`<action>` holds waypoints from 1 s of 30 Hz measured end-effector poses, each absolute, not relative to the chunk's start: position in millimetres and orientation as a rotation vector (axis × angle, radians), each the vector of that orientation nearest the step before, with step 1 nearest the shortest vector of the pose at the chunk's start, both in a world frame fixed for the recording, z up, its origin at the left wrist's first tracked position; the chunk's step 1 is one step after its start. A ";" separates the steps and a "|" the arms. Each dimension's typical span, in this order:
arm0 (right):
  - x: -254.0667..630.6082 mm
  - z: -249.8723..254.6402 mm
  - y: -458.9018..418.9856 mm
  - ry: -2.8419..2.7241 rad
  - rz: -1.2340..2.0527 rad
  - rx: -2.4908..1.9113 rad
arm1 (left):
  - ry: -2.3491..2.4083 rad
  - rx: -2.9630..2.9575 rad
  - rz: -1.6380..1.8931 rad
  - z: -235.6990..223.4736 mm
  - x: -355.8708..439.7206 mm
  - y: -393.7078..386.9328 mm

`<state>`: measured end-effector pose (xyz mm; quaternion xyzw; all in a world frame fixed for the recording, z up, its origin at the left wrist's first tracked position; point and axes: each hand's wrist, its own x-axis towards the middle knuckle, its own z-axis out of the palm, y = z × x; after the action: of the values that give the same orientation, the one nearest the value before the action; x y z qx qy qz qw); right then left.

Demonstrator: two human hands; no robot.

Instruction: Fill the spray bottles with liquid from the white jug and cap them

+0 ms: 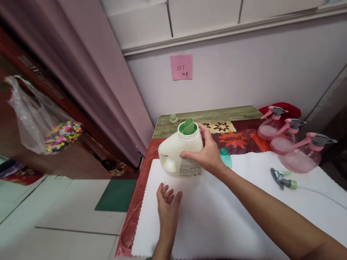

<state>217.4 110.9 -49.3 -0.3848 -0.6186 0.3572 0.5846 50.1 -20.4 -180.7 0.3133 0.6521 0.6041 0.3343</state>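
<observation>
My right hand grips a white detergent jug around its right side, thumb in front and fingers behind. The jug has a moulded handle on its left, a label low on its front and an uncovered neck with a green pouring spout inside. Below the jug, my left hand is empty, its fingers loosely spread and apart from the jug. A small green cap rests at the table's far edge. Partly hidden behind my right wrist is a teal bottle.
A white cloth covers most of the red table. On the right are three pink spray bottles and a loose spray trigger head with a long tube. A bag of colourful beads hangs at the left; a wall stands behind.
</observation>
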 end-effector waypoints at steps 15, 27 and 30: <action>170.6 -59.2 118.5 -1.708 0.855 -0.862 | 1.961 1.231 1.614 -176.8 0.1 -45.8; 246.0 -89.5 68.1 -1.864 0.446 -1.102 | 1.942 1.322 1.520 -196.5 8.4 -10.7; 327.8 -103.4 46.2 -1.841 0.343 -1.305 | 1.962 1.341 1.505 -202.1 5.9 -9.6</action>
<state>327.8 46.2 -103.4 -0.5196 -0.7334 0.1368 0.4165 5.9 -9.6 -202.1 0.4704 0.6881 0.5278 0.1634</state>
